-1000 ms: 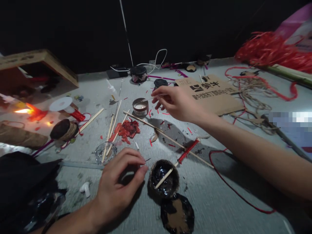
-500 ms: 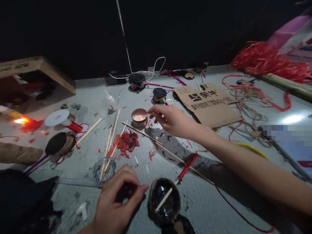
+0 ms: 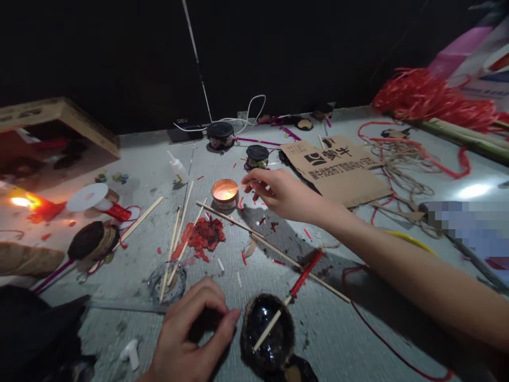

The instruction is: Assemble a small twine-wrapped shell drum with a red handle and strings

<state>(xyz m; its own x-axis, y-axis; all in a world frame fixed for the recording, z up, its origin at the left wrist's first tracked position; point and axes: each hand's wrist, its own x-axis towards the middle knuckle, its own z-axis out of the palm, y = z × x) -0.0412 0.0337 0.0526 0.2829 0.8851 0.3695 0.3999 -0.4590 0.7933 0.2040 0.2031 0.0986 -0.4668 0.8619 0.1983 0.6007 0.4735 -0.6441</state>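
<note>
1. The bench [image 3: 318, 321] carries everything here, its back edge running along a black wall.
2. A cardboard box [image 3: 35, 110] stands toward the bench's back left corner, its mouth open; inside is dim, with reddish shapes I cannot make out.
3. A flat cardboard sheet [image 3: 338, 178] with black print lies right of centre, nearer the back edge; a heap of red strands [image 3: 433, 98] sits toward the back right corner.
4. The right hand [image 3: 276, 193] reaches over the middle of the bench, thumb and fingers pinching a thin pale stick.
5. The left hand [image 3: 194, 331] rests nearer the front, fingers curled, thumb close to forefinger; I cannot tell whether anything is between them.
6. A black bowl [image 3: 276, 339], glossy within, is just beside the left hand; a red-wound stick [image 3: 306, 273] leans over its rim, its bare end inside.
7. A clear dish [image 3: 153, 286], between the left hand and the bench's left edge, has ends of pale sticks in or across it.
8. The candle tin [image 3: 223, 205], at mid-bench, holds a lit candle, its inside glowing orange.
9. The thin pale stick [image 3: 240, 187] slants from the right fingertips over the tin's rim, its tip at the flame.
</note>
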